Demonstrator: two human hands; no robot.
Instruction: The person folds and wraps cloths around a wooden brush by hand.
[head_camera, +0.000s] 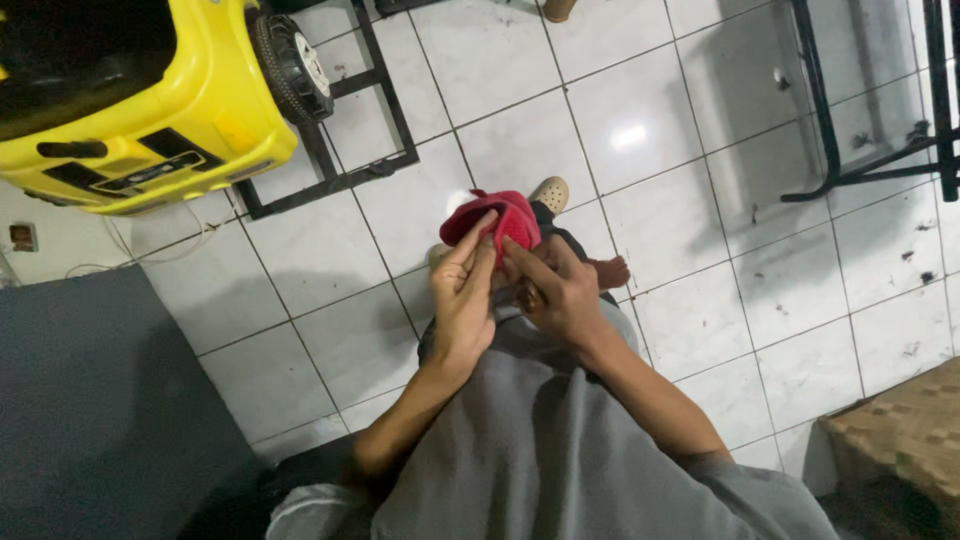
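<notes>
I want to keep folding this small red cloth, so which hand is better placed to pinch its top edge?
Probably the left hand: its fingertips already lie along the small red cloth, nearer the top edge than the right hand.

red cloth: my fingers cover its lower part
yellow toy car: cut off at the top and left edges
my feet: partly hidden behind cloth and hands

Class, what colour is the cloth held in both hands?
Red, seen in the head view: the cloth is held between both hands.

A single head-worn camera looked steeply down past the wearer's grey shirt onto the white tiled floor, close to both hands, with no second view.
</notes>
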